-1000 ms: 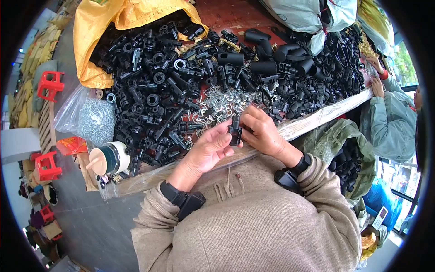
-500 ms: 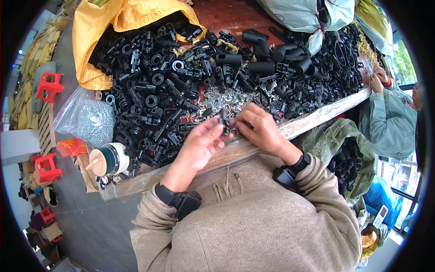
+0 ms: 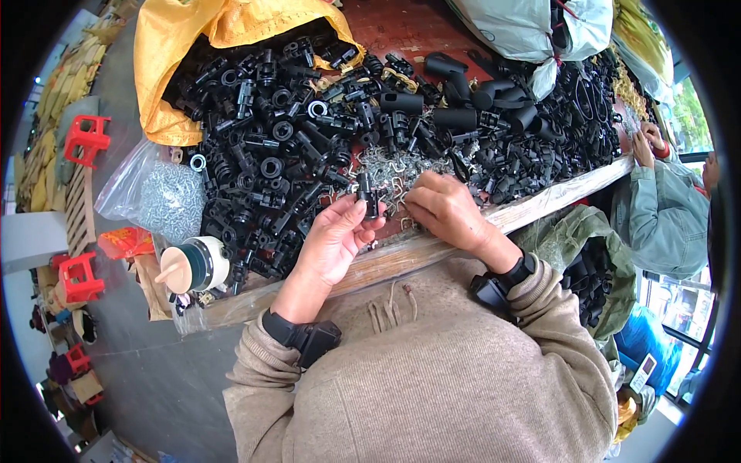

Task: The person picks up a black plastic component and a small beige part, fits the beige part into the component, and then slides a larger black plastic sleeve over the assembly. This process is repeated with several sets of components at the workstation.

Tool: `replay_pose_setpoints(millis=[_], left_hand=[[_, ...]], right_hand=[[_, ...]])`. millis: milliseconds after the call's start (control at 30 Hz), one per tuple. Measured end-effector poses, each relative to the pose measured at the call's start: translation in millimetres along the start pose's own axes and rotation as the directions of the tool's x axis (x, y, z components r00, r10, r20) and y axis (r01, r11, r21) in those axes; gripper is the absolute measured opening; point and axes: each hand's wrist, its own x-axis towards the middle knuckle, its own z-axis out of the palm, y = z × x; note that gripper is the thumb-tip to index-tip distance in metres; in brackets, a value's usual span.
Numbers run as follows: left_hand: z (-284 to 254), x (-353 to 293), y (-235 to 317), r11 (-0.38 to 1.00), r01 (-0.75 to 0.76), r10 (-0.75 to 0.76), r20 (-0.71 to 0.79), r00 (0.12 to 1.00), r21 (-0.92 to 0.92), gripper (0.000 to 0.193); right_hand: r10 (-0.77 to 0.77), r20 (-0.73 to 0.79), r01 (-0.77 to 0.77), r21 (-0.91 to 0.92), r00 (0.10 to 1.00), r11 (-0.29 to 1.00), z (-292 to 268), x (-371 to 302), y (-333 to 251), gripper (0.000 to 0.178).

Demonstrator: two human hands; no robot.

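Note:
My left hand (image 3: 337, 238) holds a small black plastic fitting (image 3: 366, 194) upright between thumb and fingers, over the table's near edge. To its right, my right hand (image 3: 449, 210) is closed with bent fingertips pressed together, at the near side of a heap of small bent metal hooks (image 3: 390, 166). Whatever may be between those fingertips is hidden. A large heap of black plastic fittings (image 3: 285, 150) spreads to the left and beyond my hands. Smaller black pieces (image 3: 525, 158) lie heaped to the right.
An orange woven sack (image 3: 166, 100) lies open at far left. Below it are a clear bag of small metal parts (image 3: 171, 201) and a lidded cup (image 3: 193, 264). A wooden edge strip (image 3: 556, 187) borders the red table. A co-worker's hands (image 3: 648, 143) are at far right.
My left hand has moved slightly left, and the fitting in it now stands more upright and apart from my right hand. My right hand stays bent close to the metal hooks.

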Motion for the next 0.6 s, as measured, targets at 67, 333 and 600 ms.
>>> replay_pose_setpoints(millis=[67, 333, 600], left_hand=[[-1, -1, 1, 1.000, -0.003, 0.003, 0.014, 1.000, 0.005, 0.023], [1, 1, 1, 1.000, 0.002, -0.003, 0.018, 1.000, 0.023, 0.022], [3, 6, 0, 0.995, 0.009, -0.011, 0.019, 1.000, 0.095, 0.024]], right_hand=[[-0.050, 0.065, 0.049, 0.017, 0.997, 0.999, 4, 3, -7, 0.010], [-0.148, 0.141, 0.166, -0.125, 0.979, 0.978, 24, 8, -2, 0.009], [-0.208, 0.222, 0.267, -0.285, 0.953, 0.920, 21, 9, -4, 0.013]])
